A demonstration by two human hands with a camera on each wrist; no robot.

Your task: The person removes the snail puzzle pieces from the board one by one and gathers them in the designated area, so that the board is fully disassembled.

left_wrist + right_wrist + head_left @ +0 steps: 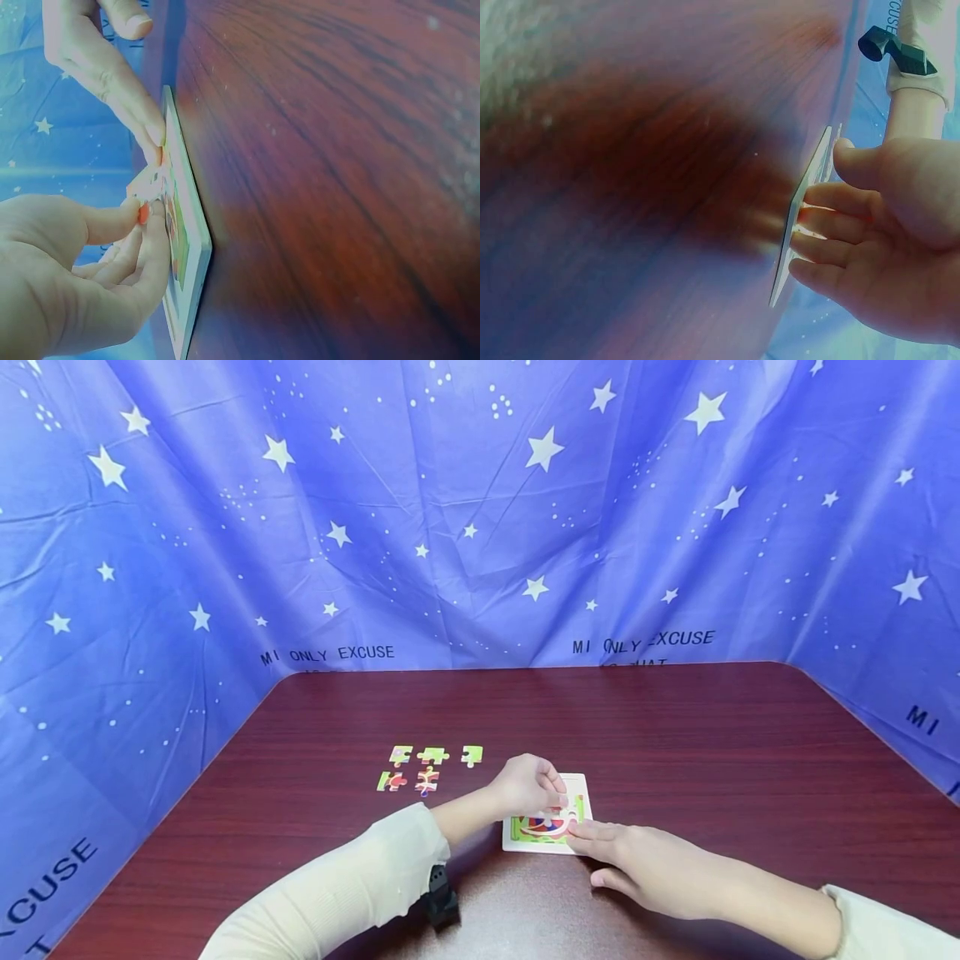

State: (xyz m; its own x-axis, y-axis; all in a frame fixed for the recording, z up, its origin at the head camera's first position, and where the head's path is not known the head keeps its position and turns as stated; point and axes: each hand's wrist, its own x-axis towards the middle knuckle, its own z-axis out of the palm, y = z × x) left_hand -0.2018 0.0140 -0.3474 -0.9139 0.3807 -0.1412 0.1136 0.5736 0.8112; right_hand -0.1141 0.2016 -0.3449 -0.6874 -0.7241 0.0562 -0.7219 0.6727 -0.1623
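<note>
A thin, flat, rectangular board [576,782] with a pale raised rim lies on the table [712,743], a surface of dark reddish-brown streaked wood grain with a soft sheen. A printed picture in green, red and blue with a white curved band fills the near part of the board. Over the board, the left hand [527,787] pinches a small red-orange piece [144,214] between thumb and fingertips; its outline is mostly hidden by the fingers. At the board's right side, the right hand [652,864] lies with fingers straight, their tips resting on the board, the thumb held apart. Left of the board and somewhat beyond it, five loose pieces [432,756], flat and edged with rounded knobs and sockets, lie in a row of three and a row of two, chiefly green with red. Left of and nearer than the board, a ribbed cream sleeve [352,885] bears a black mount [441,893]. Beyond the board hangs a creased blue cloth [450,460] printed with white stars and black lettering.
</note>
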